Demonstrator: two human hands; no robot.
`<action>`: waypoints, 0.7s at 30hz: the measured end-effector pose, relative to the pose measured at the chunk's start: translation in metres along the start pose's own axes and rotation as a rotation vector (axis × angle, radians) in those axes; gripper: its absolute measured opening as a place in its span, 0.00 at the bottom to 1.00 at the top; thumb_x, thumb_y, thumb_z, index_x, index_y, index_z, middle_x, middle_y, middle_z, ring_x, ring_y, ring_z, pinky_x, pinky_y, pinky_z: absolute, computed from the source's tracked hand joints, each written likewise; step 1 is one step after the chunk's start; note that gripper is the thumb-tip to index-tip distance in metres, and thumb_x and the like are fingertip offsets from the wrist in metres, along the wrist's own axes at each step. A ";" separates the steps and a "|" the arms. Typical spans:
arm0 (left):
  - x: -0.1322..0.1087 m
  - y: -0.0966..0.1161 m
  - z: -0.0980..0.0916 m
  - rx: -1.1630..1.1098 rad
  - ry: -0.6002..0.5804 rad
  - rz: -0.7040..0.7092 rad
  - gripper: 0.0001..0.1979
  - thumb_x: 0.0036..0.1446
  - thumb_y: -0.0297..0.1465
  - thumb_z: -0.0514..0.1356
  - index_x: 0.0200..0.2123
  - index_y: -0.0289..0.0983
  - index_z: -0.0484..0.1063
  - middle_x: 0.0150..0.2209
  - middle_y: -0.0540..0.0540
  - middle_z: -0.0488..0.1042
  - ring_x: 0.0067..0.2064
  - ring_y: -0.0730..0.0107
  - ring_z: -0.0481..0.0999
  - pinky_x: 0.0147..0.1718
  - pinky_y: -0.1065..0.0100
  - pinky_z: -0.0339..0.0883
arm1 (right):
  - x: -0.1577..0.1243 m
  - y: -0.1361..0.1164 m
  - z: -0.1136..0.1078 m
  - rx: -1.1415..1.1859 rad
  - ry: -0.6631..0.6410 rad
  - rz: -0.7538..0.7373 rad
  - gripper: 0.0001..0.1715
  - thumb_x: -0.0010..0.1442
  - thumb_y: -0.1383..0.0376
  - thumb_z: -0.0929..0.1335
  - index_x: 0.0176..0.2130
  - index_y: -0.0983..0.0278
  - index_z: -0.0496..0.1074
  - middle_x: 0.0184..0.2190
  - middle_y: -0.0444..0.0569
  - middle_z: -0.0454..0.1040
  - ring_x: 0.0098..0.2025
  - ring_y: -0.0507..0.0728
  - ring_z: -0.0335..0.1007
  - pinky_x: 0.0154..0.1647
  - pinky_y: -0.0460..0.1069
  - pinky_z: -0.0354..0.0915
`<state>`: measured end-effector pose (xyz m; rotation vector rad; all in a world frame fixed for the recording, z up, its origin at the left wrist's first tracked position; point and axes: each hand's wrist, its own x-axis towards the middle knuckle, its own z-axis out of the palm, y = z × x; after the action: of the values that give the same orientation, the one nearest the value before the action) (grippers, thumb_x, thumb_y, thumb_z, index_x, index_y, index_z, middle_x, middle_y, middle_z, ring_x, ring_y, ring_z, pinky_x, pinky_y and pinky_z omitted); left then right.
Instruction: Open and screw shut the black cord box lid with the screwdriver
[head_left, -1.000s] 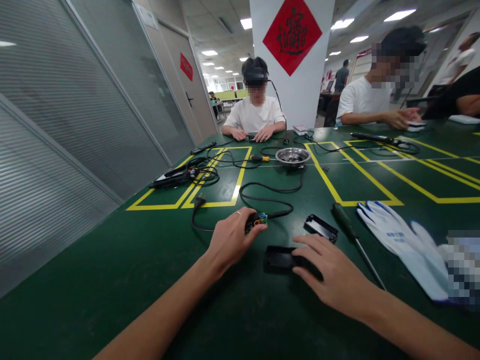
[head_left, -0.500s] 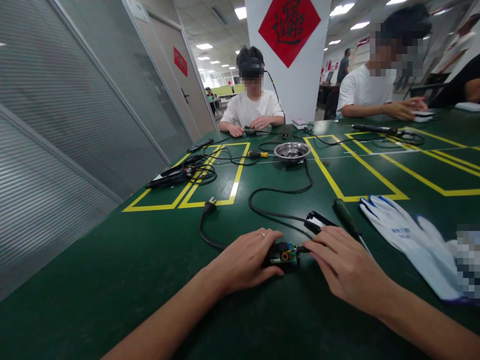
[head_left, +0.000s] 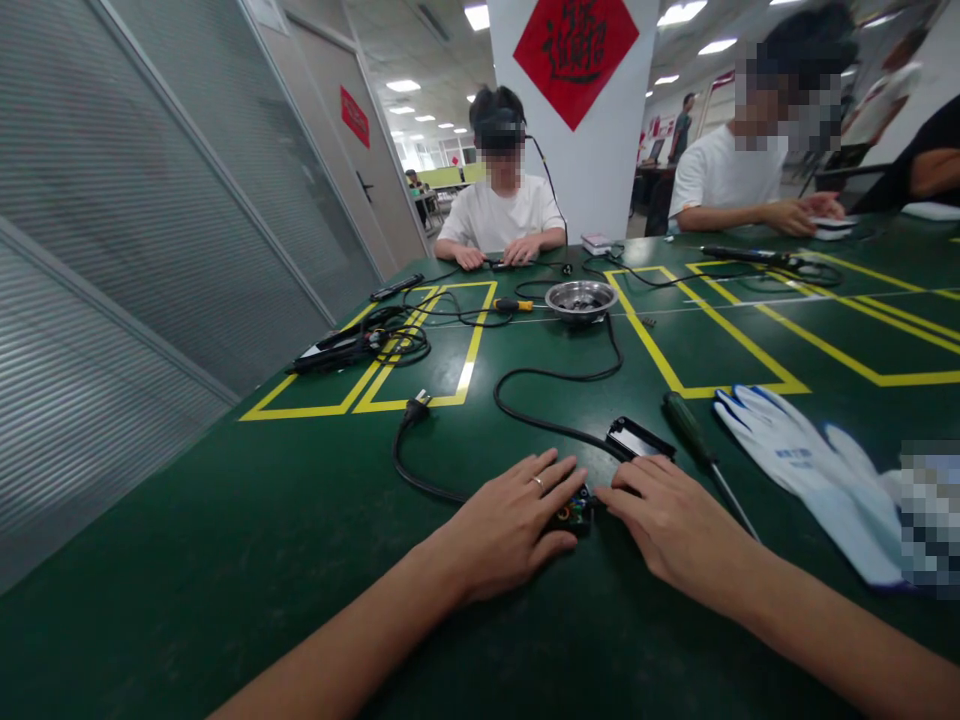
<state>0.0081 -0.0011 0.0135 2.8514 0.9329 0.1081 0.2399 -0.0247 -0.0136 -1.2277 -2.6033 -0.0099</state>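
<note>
My left hand point(head_left: 510, 520) lies over an opened power adapter point(head_left: 576, 514), thumb at the near side and fingers across its top, gripping it and hiding most of it. A strip of green circuit board with a copper coil shows in the adapter's black case. At the adapter's right end, my right hand point(head_left: 679, 515) pinches the black cable point(head_left: 559, 432) near where it enters. The black case cover point(head_left: 640, 440) lies inner side up just beyond my right hand. From the adapter's left side, a second cord leads to a plug point(head_left: 418, 406).
Right of the cover lie a green-handled screwdriver point(head_left: 688, 428) and white gloves point(head_left: 806, 460). Farther off are a metal bowl point(head_left: 581, 300), a yellow-black screwdriver point(head_left: 514, 305) and coiled cables point(head_left: 397, 335). Two people in white shirts sit across the table, hands on small items.
My left fingers have slid right and forward, covering more of the circuit board. My right hand stays at the cable end, its fingertips slightly closer to the adapter. The view has shifted slightly.
</note>
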 end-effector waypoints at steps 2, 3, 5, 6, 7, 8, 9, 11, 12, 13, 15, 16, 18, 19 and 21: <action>0.001 0.000 0.006 -0.011 -0.046 -0.013 0.30 0.66 0.41 0.49 0.66 0.39 0.43 0.67 0.43 0.50 0.67 0.56 0.50 0.63 0.55 0.49 | 0.001 -0.001 -0.002 -0.013 0.002 0.007 0.18 0.60 0.73 0.60 0.47 0.61 0.69 0.39 0.50 0.68 0.43 0.58 0.63 0.47 0.58 0.63; 0.002 0.000 0.008 -0.009 -0.057 -0.025 0.30 0.67 0.41 0.48 0.67 0.39 0.43 0.67 0.43 0.50 0.67 0.56 0.49 0.63 0.56 0.48 | 0.001 -0.002 -0.003 -0.018 0.005 0.008 0.17 0.60 0.72 0.60 0.47 0.61 0.70 0.39 0.50 0.69 0.43 0.58 0.63 0.47 0.58 0.63; 0.002 0.000 0.009 0.004 -0.056 -0.040 0.30 0.66 0.41 0.49 0.67 0.38 0.43 0.67 0.42 0.49 0.67 0.55 0.49 0.64 0.55 0.48 | 0.001 -0.002 -0.006 -0.024 0.008 -0.002 0.17 0.60 0.72 0.60 0.46 0.62 0.70 0.38 0.50 0.69 0.43 0.58 0.63 0.47 0.58 0.63; 0.002 0.001 0.009 0.011 -0.048 -0.035 0.31 0.66 0.41 0.50 0.66 0.37 0.43 0.67 0.41 0.49 0.67 0.55 0.49 0.64 0.55 0.47 | 0.002 -0.002 -0.007 -0.021 0.008 -0.011 0.16 0.60 0.72 0.60 0.45 0.61 0.71 0.38 0.50 0.69 0.43 0.57 0.64 0.47 0.58 0.63; 0.003 0.001 0.008 0.016 -0.040 -0.021 0.32 0.65 0.40 0.51 0.66 0.36 0.43 0.67 0.41 0.48 0.67 0.54 0.48 0.64 0.54 0.47 | 0.001 0.000 -0.008 -0.010 0.016 -0.016 0.16 0.61 0.71 0.60 0.45 0.61 0.71 0.38 0.49 0.69 0.43 0.57 0.64 0.48 0.57 0.63; 0.003 0.001 0.007 0.017 -0.032 -0.001 0.33 0.65 0.40 0.52 0.67 0.35 0.43 0.68 0.40 0.46 0.67 0.54 0.48 0.64 0.54 0.46 | 0.001 0.002 -0.010 0.005 0.039 -0.008 0.16 0.61 0.70 0.60 0.46 0.61 0.71 0.39 0.49 0.69 0.44 0.56 0.64 0.48 0.57 0.64; 0.003 0.002 0.006 0.017 -0.024 0.022 0.33 0.64 0.39 0.53 0.67 0.35 0.42 0.68 0.40 0.45 0.67 0.54 0.47 0.64 0.54 0.46 | 0.000 0.006 -0.011 0.019 0.080 0.019 0.16 0.62 0.68 0.60 0.47 0.60 0.70 0.41 0.49 0.69 0.45 0.56 0.64 0.49 0.56 0.63; 0.003 0.003 0.003 0.011 -0.022 0.063 0.31 0.65 0.36 0.52 0.66 0.36 0.44 0.68 0.41 0.46 0.67 0.55 0.49 0.64 0.55 0.49 | -0.001 0.015 -0.011 0.021 0.180 0.123 0.18 0.62 0.66 0.61 0.52 0.60 0.68 0.46 0.51 0.69 0.48 0.57 0.63 0.52 0.56 0.63; 0.003 0.003 0.001 0.007 -0.029 0.073 0.28 0.65 0.35 0.51 0.65 0.36 0.47 0.67 0.42 0.49 0.66 0.55 0.51 0.63 0.55 0.52 | -0.001 0.020 -0.010 0.005 0.214 0.190 0.20 0.62 0.64 0.61 0.54 0.61 0.66 0.49 0.52 0.68 0.50 0.58 0.63 0.53 0.57 0.63; 0.003 0.004 0.000 0.003 -0.038 0.074 0.26 0.66 0.34 0.50 0.65 0.37 0.49 0.66 0.42 0.52 0.64 0.56 0.55 0.61 0.56 0.55 | -0.001 0.025 -0.009 -0.018 0.226 0.249 0.22 0.62 0.63 0.62 0.55 0.62 0.65 0.50 0.53 0.67 0.52 0.59 0.63 0.54 0.58 0.63; 0.003 0.004 -0.002 -0.003 -0.052 0.060 0.23 0.67 0.32 0.48 0.63 0.37 0.53 0.62 0.41 0.59 0.60 0.56 0.61 0.56 0.56 0.62 | -0.002 0.035 -0.004 -0.047 0.196 0.317 0.23 0.61 0.62 0.62 0.55 0.64 0.66 0.51 0.55 0.68 0.52 0.62 0.63 0.53 0.60 0.64; 0.003 0.005 -0.003 -0.007 -0.057 0.051 0.23 0.66 0.32 0.48 0.63 0.37 0.53 0.60 0.40 0.61 0.58 0.56 0.63 0.54 0.56 0.64 | -0.002 0.039 -0.002 -0.051 0.178 0.331 0.23 0.61 0.62 0.62 0.54 0.65 0.66 0.51 0.56 0.68 0.51 0.63 0.64 0.52 0.61 0.64; 0.003 0.005 -0.004 -0.012 -0.057 0.040 0.23 0.66 0.32 0.49 0.62 0.37 0.54 0.57 0.39 0.63 0.54 0.56 0.66 0.50 0.55 0.67 | -0.002 0.043 0.003 -0.045 0.164 0.346 0.22 0.60 0.64 0.62 0.53 0.66 0.67 0.50 0.56 0.69 0.50 0.63 0.65 0.50 0.62 0.65; 0.003 0.005 -0.005 -0.016 -0.055 0.036 0.23 0.65 0.32 0.49 0.62 0.37 0.55 0.56 0.39 0.64 0.53 0.56 0.66 0.49 0.55 0.67 | -0.003 0.045 0.005 -0.041 0.162 0.356 0.22 0.60 0.64 0.61 0.53 0.66 0.67 0.50 0.56 0.69 0.49 0.63 0.65 0.50 0.62 0.66; 0.003 0.005 -0.005 -0.026 -0.049 0.033 0.23 0.65 0.32 0.50 0.62 0.37 0.56 0.55 0.38 0.64 0.52 0.55 0.67 0.48 0.55 0.68 | -0.003 0.045 0.006 -0.030 0.171 0.380 0.23 0.60 0.64 0.61 0.55 0.66 0.65 0.50 0.56 0.69 0.49 0.63 0.66 0.50 0.62 0.66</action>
<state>0.0133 -0.0027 0.0194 2.8329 0.8689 0.0528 0.2745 0.0021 -0.0250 -1.6347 -2.1984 -0.0777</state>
